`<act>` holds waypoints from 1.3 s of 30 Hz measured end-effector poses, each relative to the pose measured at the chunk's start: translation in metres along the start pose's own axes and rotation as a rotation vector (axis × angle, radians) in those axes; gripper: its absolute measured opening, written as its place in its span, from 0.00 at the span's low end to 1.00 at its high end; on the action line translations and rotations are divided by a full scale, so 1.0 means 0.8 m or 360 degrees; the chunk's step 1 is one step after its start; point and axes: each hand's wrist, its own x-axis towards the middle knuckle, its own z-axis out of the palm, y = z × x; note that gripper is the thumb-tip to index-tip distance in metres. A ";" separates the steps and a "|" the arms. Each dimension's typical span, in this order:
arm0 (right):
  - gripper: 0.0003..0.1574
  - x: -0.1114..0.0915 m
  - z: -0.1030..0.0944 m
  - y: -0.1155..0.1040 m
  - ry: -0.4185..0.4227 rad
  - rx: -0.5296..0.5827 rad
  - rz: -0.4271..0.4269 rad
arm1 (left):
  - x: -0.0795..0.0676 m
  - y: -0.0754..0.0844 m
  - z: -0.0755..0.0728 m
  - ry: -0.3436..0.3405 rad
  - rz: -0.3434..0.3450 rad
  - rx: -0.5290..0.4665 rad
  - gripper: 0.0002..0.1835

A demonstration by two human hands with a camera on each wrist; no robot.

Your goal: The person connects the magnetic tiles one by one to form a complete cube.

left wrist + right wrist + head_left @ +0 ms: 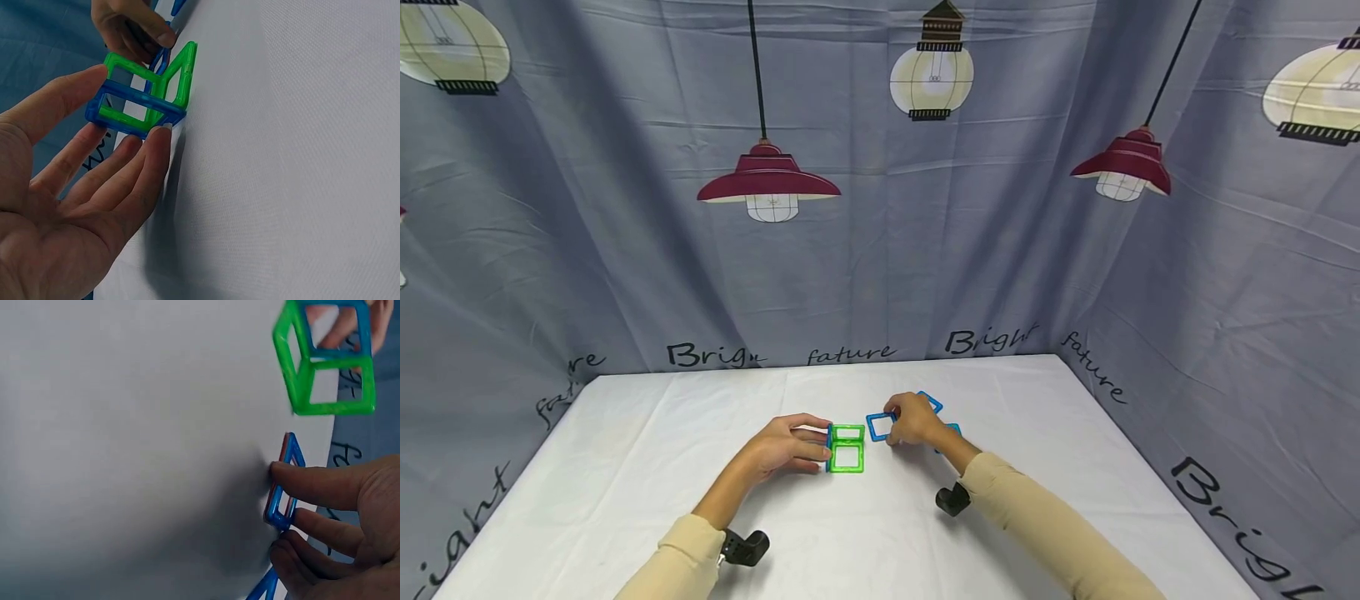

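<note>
My left hand [786, 446] grips a joined set of square magnetic tiles, thumb on one edge and fingertips along the opposite one. In that set a blue tile [134, 95] faces my palm, and two green tiles [189, 75] meet at an angle beyond it. To the right, my right hand [916, 419] pinches a blue square magnetic tile [273, 503] between thumb and fingers; a reddish line runs along its edge. This tile is just right of the green ones in the head view, with a small gap between them.
Two more blue tiles lie by the right hand, one beyond it [934, 403] and another beside the wrist [955, 427], partly hidden. A white cloth [625, 467] covers the table. Behind it hangs a grey-blue curtain [865, 275] printed with lamps.
</note>
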 end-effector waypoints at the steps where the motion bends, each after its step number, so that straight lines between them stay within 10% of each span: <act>1: 0.32 -0.005 0.000 0.000 -0.0004 -0.0007 -0.0025 | 0.000 0.000 0.000 -0.0001 0.0002 0.0001 0.34; 16: 0.30 -0.054 0.003 0.003 -0.0053 -0.0096 -0.0187 | 0.001 0.000 0.001 -0.0010 -0.0009 0.0006 0.34; 39: 0.34 -0.064 0.002 0.003 -0.0092 -0.0096 -0.0241 | -0.004 0.000 -0.003 -0.0041 0.0022 0.0001 0.34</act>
